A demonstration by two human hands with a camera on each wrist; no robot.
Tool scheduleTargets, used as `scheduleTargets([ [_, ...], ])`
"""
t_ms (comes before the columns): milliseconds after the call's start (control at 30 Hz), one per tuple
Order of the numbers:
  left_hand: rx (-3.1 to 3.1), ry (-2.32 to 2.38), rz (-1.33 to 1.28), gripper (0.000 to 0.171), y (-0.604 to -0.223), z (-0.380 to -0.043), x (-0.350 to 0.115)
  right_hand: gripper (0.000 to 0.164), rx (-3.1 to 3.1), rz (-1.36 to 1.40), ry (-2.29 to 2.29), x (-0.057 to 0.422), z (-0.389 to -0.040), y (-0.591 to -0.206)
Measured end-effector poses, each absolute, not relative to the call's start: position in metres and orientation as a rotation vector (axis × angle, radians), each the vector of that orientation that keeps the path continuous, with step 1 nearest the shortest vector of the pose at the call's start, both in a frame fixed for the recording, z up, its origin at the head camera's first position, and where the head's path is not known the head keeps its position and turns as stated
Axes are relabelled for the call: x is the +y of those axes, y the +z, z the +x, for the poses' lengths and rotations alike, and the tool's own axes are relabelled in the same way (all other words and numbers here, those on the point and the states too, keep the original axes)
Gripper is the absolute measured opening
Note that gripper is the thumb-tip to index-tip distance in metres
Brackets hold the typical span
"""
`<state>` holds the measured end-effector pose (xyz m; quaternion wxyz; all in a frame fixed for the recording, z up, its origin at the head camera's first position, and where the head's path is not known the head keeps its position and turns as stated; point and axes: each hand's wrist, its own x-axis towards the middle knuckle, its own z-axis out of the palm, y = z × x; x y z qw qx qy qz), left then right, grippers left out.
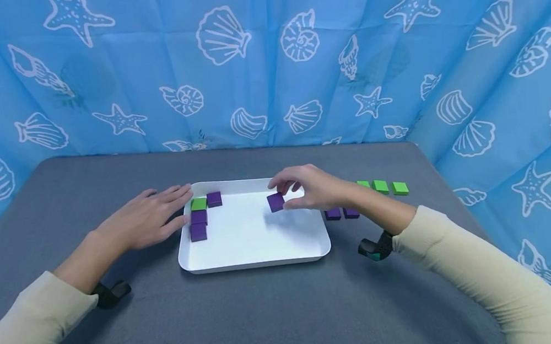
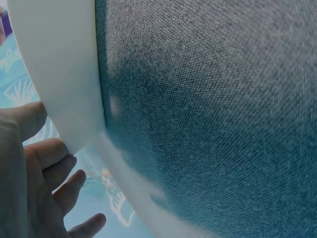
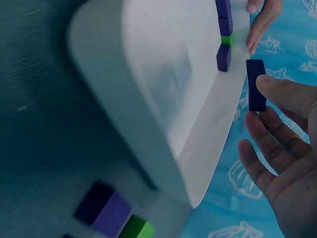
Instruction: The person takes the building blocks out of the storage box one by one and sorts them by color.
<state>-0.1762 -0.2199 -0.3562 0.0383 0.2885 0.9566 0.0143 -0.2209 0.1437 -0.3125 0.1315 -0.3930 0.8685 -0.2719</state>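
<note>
My right hand (image 1: 307, 185) pinches a purple block (image 1: 275, 202) between thumb and fingers, above the right part of a white tray (image 1: 253, 251). In the right wrist view the same purple block (image 3: 256, 85) shows edge-on in the fingers. My left hand (image 1: 147, 217) lies at the tray's left rim, fingers extended and touching it. Inside the tray's left end a green block (image 1: 199, 204) sits beside a purple block (image 1: 214, 199). Two more purple blocks, a middle one (image 1: 198, 217) and a front one (image 1: 198, 232), follow toward me along the left wall.
Right of the tray, partly behind my right forearm, lie purple blocks (image 1: 332, 214) and several green blocks (image 1: 380, 187) on the grey table (image 1: 269, 316). A blue curtain (image 1: 266, 73) with shell prints hangs behind the table and along its right side.
</note>
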Motion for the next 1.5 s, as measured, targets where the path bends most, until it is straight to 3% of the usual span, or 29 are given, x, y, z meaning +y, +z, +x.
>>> scheduleTargets([
  [733,2.921,0.031,0.896,0.063,-0.358,-0.177,-0.222,0.043,2.721,-0.953,-0.938,0.272,-0.204,-0.328],
  [1500,2.924,0.044,0.877,0.063,-0.357,-0.176,-0.221,0.041,2.817,-0.808,-0.992,0.328,-0.185,-0.366],
])
